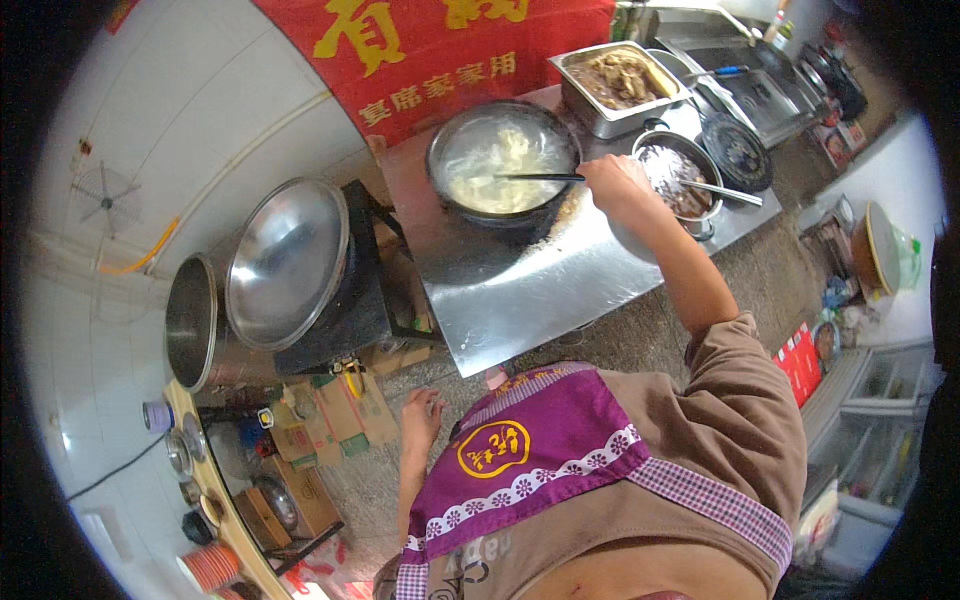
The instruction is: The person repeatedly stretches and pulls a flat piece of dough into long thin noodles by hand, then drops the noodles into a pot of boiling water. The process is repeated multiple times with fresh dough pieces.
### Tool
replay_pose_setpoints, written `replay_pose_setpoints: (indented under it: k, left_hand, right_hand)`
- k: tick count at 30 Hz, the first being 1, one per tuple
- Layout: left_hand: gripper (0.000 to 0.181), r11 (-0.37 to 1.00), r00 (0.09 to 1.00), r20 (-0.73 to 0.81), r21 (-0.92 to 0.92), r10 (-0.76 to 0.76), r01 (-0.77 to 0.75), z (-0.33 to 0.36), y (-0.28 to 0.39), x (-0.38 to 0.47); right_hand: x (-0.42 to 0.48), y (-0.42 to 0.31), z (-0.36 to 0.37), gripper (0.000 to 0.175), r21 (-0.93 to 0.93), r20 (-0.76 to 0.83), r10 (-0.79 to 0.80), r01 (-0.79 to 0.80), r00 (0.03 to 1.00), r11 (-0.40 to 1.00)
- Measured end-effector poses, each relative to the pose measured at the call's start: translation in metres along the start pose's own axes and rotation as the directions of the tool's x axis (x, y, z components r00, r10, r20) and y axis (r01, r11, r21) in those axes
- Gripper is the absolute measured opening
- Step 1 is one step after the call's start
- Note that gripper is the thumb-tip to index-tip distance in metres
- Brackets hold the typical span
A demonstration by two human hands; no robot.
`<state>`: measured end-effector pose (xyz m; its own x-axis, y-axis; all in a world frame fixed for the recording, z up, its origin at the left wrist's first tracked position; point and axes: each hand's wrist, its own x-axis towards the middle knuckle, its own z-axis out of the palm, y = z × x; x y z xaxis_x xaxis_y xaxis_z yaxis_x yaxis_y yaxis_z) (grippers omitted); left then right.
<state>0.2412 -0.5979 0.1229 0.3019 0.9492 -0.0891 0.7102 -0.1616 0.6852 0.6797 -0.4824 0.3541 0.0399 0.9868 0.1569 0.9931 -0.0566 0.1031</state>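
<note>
My right hand (616, 184) is closed around the black handle of a utensil (541, 177), whose far end reaches into a large round wok (450, 161). Pale, soft-looking food (491, 193) lies in cloudy liquid there, with some steam over it. Just right of that hand stands a steel pot (715, 169) of dark brown food, with a metal spoon handle (731, 192) leaning out. My left hand (421, 414) hangs low beside the purple apron (555, 427), away from the steel table (480, 315), its fingers loosely bent and nothing seen in them.
A deep steel tray (604, 112) of brown food stands behind the pot, beside a dark round lid (735, 152). The sink (761, 97) is at the back right. To the left are a large domed lid (289, 262) and a tall pot (193, 322). Cardboard (337, 420) lies below.
</note>
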Motion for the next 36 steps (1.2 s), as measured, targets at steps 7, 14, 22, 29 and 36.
replay_pose_setpoints:
  k: [7,14,22,29,36]
  left_hand:
    - [0.021,0.993,0.990,0.084,-0.010,0.117,-0.117,0.002,0.038,0.032]
    - [0.022,0.986,0.977,0.138,-0.004,0.164,-0.165,0.008,0.065,0.037]
    - [0.020,0.999,0.977,0.212,0.031,0.031,-0.038,0.019,0.071,0.007]
    - [0.026,0.952,0.934,0.231,0.207,-0.272,0.226,0.034,0.037,-0.084]
    - [0.033,0.903,0.922,0.006,0.206,-0.387,0.377,0.068,-0.028,-0.195]
  right_hand:
    - [-0.052,0.026,0.045,0.012,0.039,-0.230,0.007,0.002,0.973,0.999]
    - [-0.114,0.072,0.114,0.048,0.219,-0.318,0.263,-0.199,0.911,0.955]
    - [-0.106,0.154,0.196,0.056,0.081,-0.306,0.432,-0.428,0.849,0.900]
    - [-0.106,0.181,0.229,0.062,-0.129,-0.061,0.458,-0.462,0.887,0.877]
    - [-0.117,0.146,0.211,0.062,-0.416,-0.398,0.072,-0.250,0.914,0.874]
